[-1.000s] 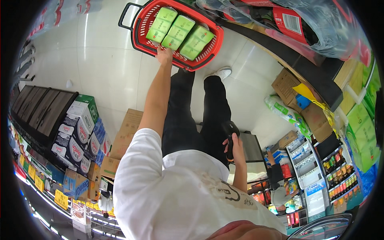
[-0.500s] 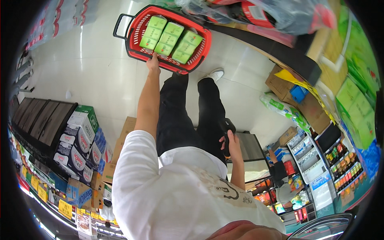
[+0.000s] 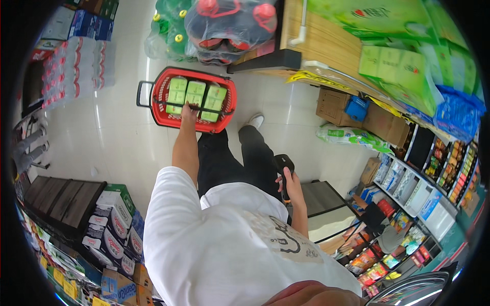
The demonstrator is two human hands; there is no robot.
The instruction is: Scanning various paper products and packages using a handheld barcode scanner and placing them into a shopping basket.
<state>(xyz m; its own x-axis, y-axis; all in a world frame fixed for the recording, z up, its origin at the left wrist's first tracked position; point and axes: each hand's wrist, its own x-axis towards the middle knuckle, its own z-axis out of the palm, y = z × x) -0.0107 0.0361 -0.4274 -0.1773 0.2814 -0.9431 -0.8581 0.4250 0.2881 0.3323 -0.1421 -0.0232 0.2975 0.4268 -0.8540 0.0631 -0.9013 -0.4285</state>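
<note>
A red shopping basket (image 3: 233,96) with a black rim hangs or stands low in front of my legs, left of centre; whether it touches the floor I cannot tell. My left hand (image 3: 189,110) is closed around the black bar handle that crosses the basket. Three rows of light green packs (image 3: 195,94), which look like tissue packs, lie side by side inside. Beside my right thigh, my right hand (image 3: 292,184) grips a black handheld device (image 3: 284,163) with a rounded head and a bit of orange near its lower end. Its kind is not plain.
Wrapped dark bottles with red caps (image 3: 229,23) stand beyond the basket. At upper right, a wooden display table (image 3: 332,48) bears large green packs (image 3: 395,64). Cardboard boxes (image 3: 333,106) sit beneath it. Stacked cartons (image 3: 109,224) are at lower left, bottle packs (image 3: 76,66) at upper left.
The basket sits lower in the picture, and its handle bar now crosses over the packs instead of along the near rim. The wooden table and bottles have come further into view.
</note>
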